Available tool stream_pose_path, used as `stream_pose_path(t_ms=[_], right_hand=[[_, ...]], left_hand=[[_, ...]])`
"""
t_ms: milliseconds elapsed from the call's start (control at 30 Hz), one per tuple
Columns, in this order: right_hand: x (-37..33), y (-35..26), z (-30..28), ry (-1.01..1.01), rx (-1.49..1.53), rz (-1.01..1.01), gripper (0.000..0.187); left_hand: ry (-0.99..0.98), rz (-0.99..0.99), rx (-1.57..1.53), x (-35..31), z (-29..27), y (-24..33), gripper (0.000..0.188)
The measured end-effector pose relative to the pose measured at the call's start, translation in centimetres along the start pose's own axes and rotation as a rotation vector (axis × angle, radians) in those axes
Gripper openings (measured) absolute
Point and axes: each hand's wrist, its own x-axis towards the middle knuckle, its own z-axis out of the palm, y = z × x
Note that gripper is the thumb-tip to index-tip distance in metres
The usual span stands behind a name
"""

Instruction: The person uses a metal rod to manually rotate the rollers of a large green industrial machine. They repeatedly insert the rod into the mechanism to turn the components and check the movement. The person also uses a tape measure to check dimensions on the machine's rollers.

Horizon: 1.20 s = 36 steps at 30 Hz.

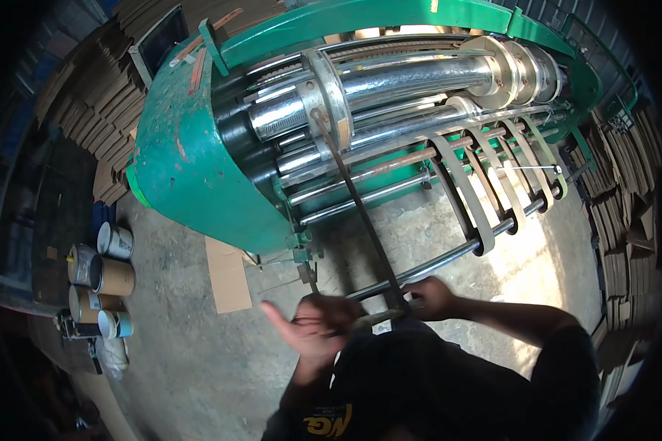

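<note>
A long T-handled wrench [360, 209] slants across the middle, its dark shaft running from my body up to the machine. The far tip meets a bolt on the metal ring collar [333, 92] around a shiny roller [412, 79]. My left hand [322, 323] has its fingers curled at the left end of the pale crossbar [379, 319], thumb stretched outward. Around the crossbar's right end, by the shaft, my right hand [432, 298] is closed. Shadow darkens part of the left fingers.
The green machine [191, 162] fills the upper middle. Belt loops [472, 198] hang around its front bar [449, 256] at right. Buckets [115, 241] and drums stand at left, near a cardboard sheet [228, 275]. Cardboard stacks [616, 176] line both sides.
</note>
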Motion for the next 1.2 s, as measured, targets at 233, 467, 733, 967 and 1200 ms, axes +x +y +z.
stream_pose_path(t_ms=[233, 467, 733, 967, 1200], right_hand=[[7.4, -4.7, 9.9, -0.313, 1.177, -0.078, 0.058], [5.9, -5.6, 6.7, -0.241, 1.362, -0.047, 0.089], [5.9, -6.8, 6.5, -0.327, 0.996, -0.008, 0.084], [-2.2, -10.9, -8.5, -0.538, 0.491, -0.034, 0.062], [-3.0, 1.7, -1.0, -0.189, -0.045, 0.323, 0.053]], left_hand=[[-0.557, -0.773, 1.507, 9.6, 9.3, -17.4, 0.043], [-0.384, 0.046, 1.925, 4.4, 5.3, -12.1, 0.057], [0.558, 0.43, 0.163, -1.2, -2.4, -3.7, 0.04], [0.307, 0.394, -0.215, -2.4, -4.2, -1.9, 0.063], [0.071, 0.219, 0.118, 1.6, 1.8, -1.9, 0.059]])
